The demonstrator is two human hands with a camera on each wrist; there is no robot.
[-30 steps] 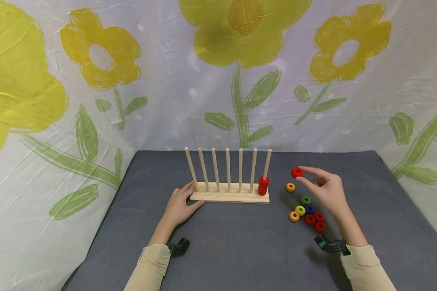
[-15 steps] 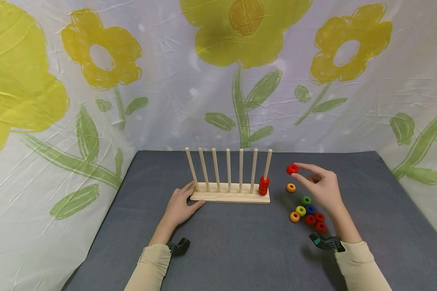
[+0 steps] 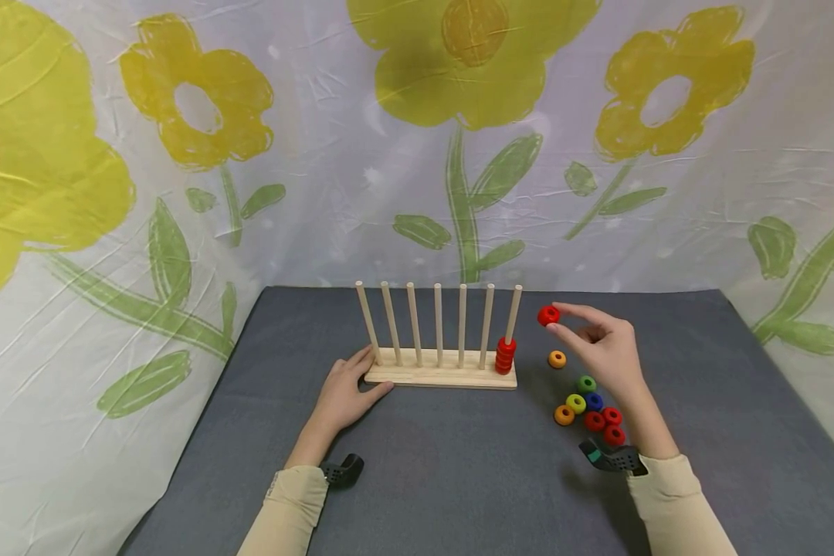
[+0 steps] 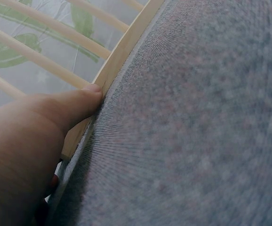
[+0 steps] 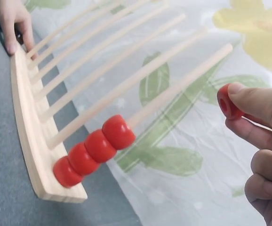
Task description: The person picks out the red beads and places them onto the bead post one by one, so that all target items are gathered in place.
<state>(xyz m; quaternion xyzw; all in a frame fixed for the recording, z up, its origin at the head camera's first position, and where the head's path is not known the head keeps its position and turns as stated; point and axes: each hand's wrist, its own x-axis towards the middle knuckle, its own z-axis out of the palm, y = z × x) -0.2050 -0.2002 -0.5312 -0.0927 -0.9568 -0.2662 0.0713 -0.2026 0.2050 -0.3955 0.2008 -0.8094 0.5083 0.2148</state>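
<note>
A wooden peg stand (image 3: 441,376) with several upright pegs stands on the table. Its rightmost peg carries a stack of several red beads (image 5: 96,150). At the stand's left end, my left hand (image 3: 344,394) grips the base, thumb along the front edge and fingers at the far side. Held up just right of the rightmost peg's top, a red bead (image 3: 548,315) is pinched between thumb and index finger of my right hand (image 3: 608,351). In the right wrist view, the bead's hole shows and a gap separates it from the peg tip.
Loose beads lie right of the stand: an orange bead (image 3: 557,359) by itself, then a cluster with a green bead (image 3: 586,384), a yellow bead (image 3: 575,403), a blue bead (image 3: 594,401), another orange one and several red ones. A flowered cloth (image 3: 306,193) hangs behind the table.
My right hand has moved left and slightly up with the red bead, closer to the rightmost peg's top. The left hand stays on the base.
</note>
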